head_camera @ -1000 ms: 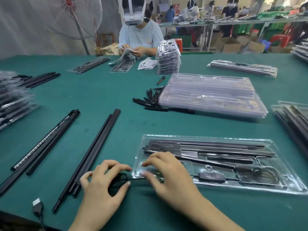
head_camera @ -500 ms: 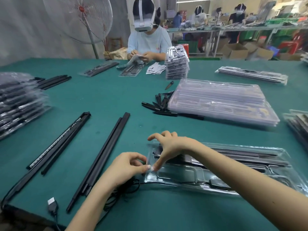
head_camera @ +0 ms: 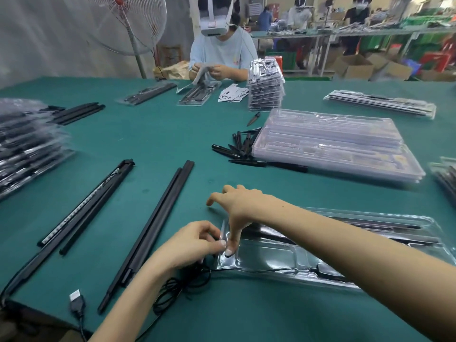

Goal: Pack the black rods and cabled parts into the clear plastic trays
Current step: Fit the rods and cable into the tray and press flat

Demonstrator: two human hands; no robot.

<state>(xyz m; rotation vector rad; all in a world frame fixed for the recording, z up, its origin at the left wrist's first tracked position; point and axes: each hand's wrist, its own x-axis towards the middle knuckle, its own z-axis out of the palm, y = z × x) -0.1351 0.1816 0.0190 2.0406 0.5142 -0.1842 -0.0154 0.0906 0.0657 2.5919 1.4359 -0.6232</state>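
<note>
Clear tray (head_camera: 271, 255), contents blurred; left fingers (head_camera: 212, 239) curled, grasp hidden; right thumb (head_camera: 230, 245) presses its corner.

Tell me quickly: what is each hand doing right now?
Left hand: fingers curled at the clear tray corner; what it pinches cannot be told.
Right hand: fingertips pressing the tray's left end.

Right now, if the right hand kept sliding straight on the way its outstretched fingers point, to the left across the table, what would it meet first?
Probably the pair of long black rods lying side by side on the green table. The right hand points its upper fingers leftward, with bare cloth between; height above the table is unclear.
</note>
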